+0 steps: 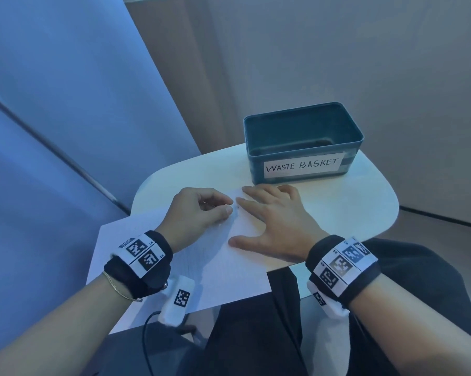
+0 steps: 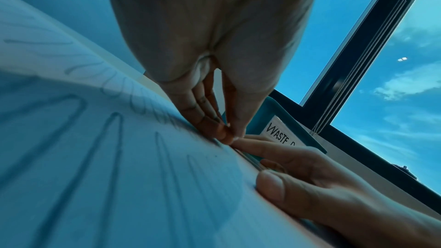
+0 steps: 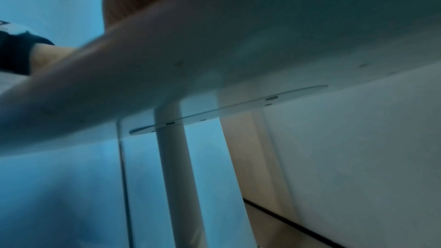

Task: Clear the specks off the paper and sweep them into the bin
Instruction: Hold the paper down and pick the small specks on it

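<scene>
The white paper sheet point(image 1: 201, 256) lies on the small rounded white table point(image 1: 364, 207), just before the teal plastic bin point(image 1: 302, 164) labelled "WASTE BASKET". The right hand point(image 1: 275, 221) presses flat on it, fingers spread; the left hand point(image 1: 199, 213) rests beside, fingertips point(image 2: 222, 131) curled together on the sheet, whether pinching a speck cannot be told.

A cool blue cast is seen throughout, daylight is admitted by the window point(image 2: 393, 74), and wrist views are blurred and edge-warped.

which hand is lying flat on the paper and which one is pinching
The right hand lies flat, fingers spread, on the paper. The left hand has its fingertips curled together in a pinch, just beside the right forefinger.
</scene>
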